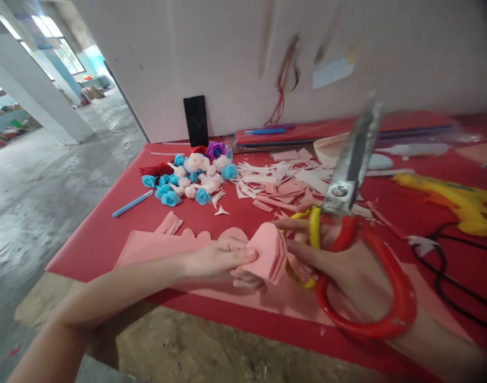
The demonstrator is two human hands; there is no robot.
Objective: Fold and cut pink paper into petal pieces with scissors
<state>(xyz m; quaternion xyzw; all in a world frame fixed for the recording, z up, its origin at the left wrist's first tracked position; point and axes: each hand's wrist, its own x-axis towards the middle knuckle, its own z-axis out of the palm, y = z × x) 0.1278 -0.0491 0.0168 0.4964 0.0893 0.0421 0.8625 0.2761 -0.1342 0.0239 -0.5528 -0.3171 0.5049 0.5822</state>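
Note:
My left hand (231,260) pinches a small stack of pink paper petals (266,249), rounded at the top, between thumb and fingers. Scissors (341,199) with one red and one yellow handle hang on my right hand (347,266), the blades tilted up and away from the paper. The fingertips of that hand reach to the right edge of the stack; whether they press on it I cannot tell. Beneath both hands lies a pink paper sheet (147,247), with more rounded petals (233,234) beside my left hand.
Blue, white, red and purple paper flowers (195,178) sit in a heap at the back left, near a pen (132,204). A black phone (196,121) leans on the wall. Paper scraps (283,178) cover the middle back. A yellow glue gun (454,199) with black cord (443,271) lies right.

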